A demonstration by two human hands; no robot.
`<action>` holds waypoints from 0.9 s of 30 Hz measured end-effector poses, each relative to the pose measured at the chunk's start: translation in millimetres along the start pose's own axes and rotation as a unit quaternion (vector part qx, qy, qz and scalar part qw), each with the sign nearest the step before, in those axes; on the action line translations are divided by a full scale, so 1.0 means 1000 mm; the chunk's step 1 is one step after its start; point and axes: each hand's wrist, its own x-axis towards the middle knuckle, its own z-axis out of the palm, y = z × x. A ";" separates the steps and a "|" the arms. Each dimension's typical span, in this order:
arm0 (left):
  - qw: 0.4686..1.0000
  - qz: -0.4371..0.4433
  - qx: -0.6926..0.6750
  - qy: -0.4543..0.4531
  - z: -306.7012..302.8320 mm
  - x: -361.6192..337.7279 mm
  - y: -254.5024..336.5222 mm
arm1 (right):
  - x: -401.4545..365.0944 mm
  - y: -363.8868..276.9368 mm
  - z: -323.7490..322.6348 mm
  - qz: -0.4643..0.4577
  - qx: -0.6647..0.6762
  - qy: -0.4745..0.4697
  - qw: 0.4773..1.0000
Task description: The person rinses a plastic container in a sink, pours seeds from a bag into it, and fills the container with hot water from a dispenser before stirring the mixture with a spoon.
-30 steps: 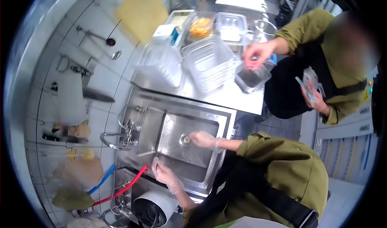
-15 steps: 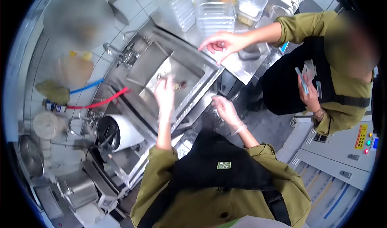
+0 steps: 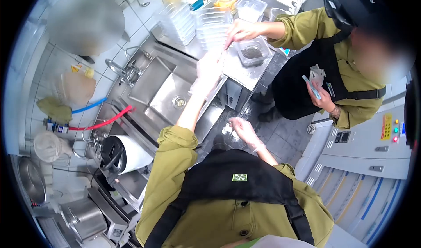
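Note:
My left hand (image 3: 209, 68), in a thin clear glove, reaches over the sink's far right edge towards a stack of clear plastic containers (image 3: 213, 26). Its fingers look stretched out, though blur and glare hide whether they touch the stack. A co-worker's hand (image 3: 242, 31) hangs just beyond my fingertips; contact between them cannot be made out. Lower down, my right hand (image 3: 244, 132), also gloved, hovers above the floor in front of my apron. Its fingers are loosely bent and nothing shows in them.
A steel sink (image 3: 164, 88) with a drain lies left of my hands. On the counter stand a tub of dark contents (image 3: 252, 53) and another container stack (image 3: 177, 24). The co-worker (image 3: 307, 72) stands at the right, holding a light-blue item (image 3: 312, 88). A white pot (image 3: 136, 154) sits lower left.
My left hand has moved from over the sink basin up and right towards the containers. The co-worker's outstretched hand has shifted up towards the stack. My right hand stays low, slightly further down.

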 end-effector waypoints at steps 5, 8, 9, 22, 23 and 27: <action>0.989 0.067 -0.112 0.072 -0.010 0.029 -0.019 | 0.012 -0.013 -0.004 0.036 0.020 0.026 0.999; 0.982 0.004 -0.185 -0.022 0.016 0.023 -0.133 | 0.018 0.004 -0.007 0.039 0.048 0.061 0.996; 0.982 -0.087 0.081 -0.150 -0.012 0.002 -0.105 | 0.018 0.012 -0.006 0.040 0.062 0.076 0.994; 0.567 -0.285 -0.772 0.029 -0.013 0.031 -0.155 | 0.083 -0.096 0.064 -0.118 0.026 -0.272 0.955; 0.548 -0.285 -0.782 0.076 -0.019 0.048 -0.165 | 0.091 -0.096 0.083 -0.137 0.022 -0.290 0.947; 0.551 -0.273 -0.760 0.208 -0.052 0.096 -0.211 | 0.102 -0.121 0.102 -0.173 0.084 -0.264 0.945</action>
